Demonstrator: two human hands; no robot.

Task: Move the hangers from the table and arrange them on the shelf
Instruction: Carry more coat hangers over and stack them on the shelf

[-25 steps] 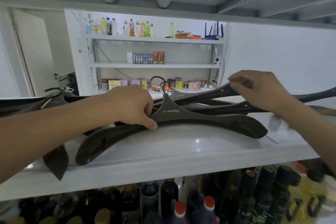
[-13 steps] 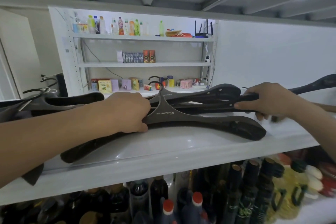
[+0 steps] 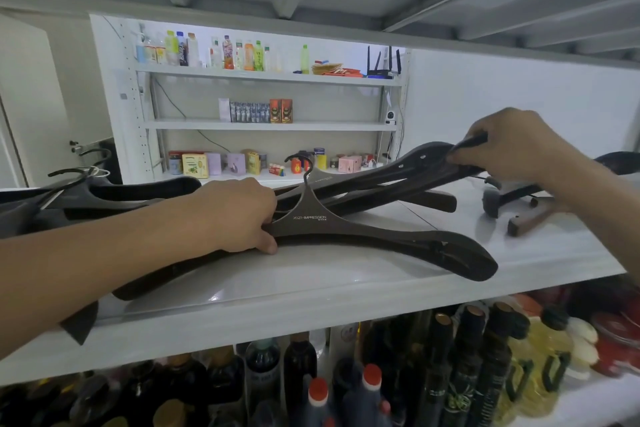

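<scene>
Several dark brown wooden hangers lie in a loose stack on the white shelf [image 3: 346, 302]. The front hanger [image 3: 398, 239] lies flat, with white lettering near its neck. My left hand [image 3: 242, 215] grips the stack at the necks, thumb on the shelf side. Behind it, the raised arm of the upper hangers [image 3: 408, 166] slants up to the right, where my right hand [image 3: 509, 146] pinches a thin dark end. More dark hangers [image 3: 138, 191] lie at the left, with metal hooks showing.
Below the shelf stand several dark bottles [image 3: 460, 357], red-capped bottles [image 3: 370, 381] and yellow oil jugs [image 3: 540, 367]. A far white rack [image 3: 270, 126] holds drinks, boxes and a router. An office chair base [image 3: 512, 194] shows behind the shelf at right.
My right hand has risen and lifted the right ends of the upper hangers off the stack. The left hand stays on the necks. The view has shifted slightly.
</scene>
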